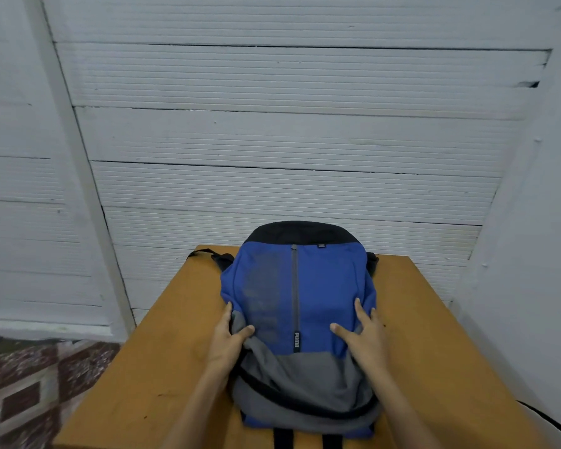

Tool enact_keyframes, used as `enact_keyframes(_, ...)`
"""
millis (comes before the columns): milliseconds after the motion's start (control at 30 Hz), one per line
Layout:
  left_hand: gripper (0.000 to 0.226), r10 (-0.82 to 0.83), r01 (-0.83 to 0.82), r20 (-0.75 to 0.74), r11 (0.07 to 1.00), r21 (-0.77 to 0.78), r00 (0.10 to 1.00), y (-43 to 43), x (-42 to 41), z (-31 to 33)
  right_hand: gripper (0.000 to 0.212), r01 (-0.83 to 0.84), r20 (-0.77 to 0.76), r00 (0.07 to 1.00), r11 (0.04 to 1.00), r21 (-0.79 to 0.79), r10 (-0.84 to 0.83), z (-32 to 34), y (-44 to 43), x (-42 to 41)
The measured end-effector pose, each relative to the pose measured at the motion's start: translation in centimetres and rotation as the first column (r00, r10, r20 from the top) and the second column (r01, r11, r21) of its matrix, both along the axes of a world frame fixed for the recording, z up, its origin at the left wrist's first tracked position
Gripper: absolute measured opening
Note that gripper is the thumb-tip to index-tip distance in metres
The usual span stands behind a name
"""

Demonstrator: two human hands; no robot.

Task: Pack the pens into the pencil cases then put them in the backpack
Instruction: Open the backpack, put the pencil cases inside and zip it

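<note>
A blue, grey and black fabric backpack (321, 286) lies flat, front panel up, in the middle of the brown wooden tabletop (434, 351), its black end toward the white panelled wall (272, 140). The left hand (229, 341) pinches the backpack's left edge between thumb and fingers. The right hand (366, 341) rests on the front panel, fingers spread and straight.

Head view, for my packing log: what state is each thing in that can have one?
blue backpack: lying flat on the wooden table, front face up
front zipper: closed along its length
left hand: pinches the backpack's side fabric between thumb and fingers
right hand: fingers spread and straight, resting flat on the backpack
</note>
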State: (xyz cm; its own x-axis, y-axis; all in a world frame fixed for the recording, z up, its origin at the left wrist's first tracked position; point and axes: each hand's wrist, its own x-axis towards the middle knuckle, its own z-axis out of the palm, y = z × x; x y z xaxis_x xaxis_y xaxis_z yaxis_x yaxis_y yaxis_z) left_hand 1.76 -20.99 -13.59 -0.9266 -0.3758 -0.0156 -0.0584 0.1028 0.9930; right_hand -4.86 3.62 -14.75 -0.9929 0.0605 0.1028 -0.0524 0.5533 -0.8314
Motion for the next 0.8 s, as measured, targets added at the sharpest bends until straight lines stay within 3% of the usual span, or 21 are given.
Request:
enact_keyframes(367, 0.073, -0.006, 0.004, -0.029, 0.998, -0.064, 1.0, 0.2, -4.5, -0.8, 0.087, 0.052, -0.026, 0.998, 0.996, 0.071, -0.05, -0.2, 0.4, -3.8)
enact_keyframes(800, 0.074, -0.011, 0.012, 0.016, 0.997, -0.076, 1.0, 0.3, -1.9, -0.3, 0.087, 0.021, -0.01, 1.0, 0.983, 0.183, -0.02, 0.0, 0.9, -1.4)
